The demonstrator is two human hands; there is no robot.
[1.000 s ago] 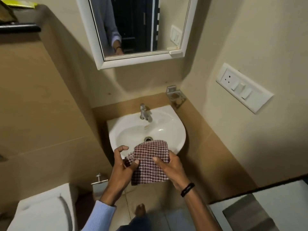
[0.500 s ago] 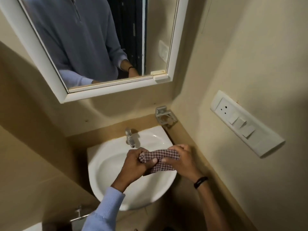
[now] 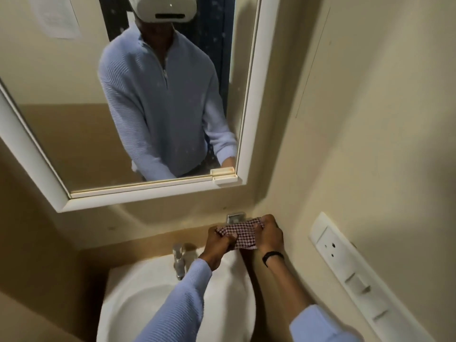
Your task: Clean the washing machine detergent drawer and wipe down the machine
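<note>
A red-and-white checked cloth [image 3: 243, 234] is bunched and folded between both hands above the back right corner of the white sink [image 3: 138, 299]. My left hand [image 3: 219, 240] grips its left end. Around the cloth's right end my right hand [image 3: 270, 234] is closed, close to the side wall. The cloth sits just below a small metal holder [image 3: 235, 217] fixed in the wall corner and partly covers it. No washing machine or detergent drawer is in view.
A chrome tap [image 3: 179, 261] stands at the sink's back edge, left of my left arm. A white-framed mirror [image 3: 158, 191] hangs above and reflects a person in a light blue sweater. A white switch and socket panel [image 3: 345, 265] is on the right wall.
Both hands have carried the cloth up and right, from over the sink's front edge to the wall corner by the metal holder. The cloth went from spread open to bunched. The view tilted up.
</note>
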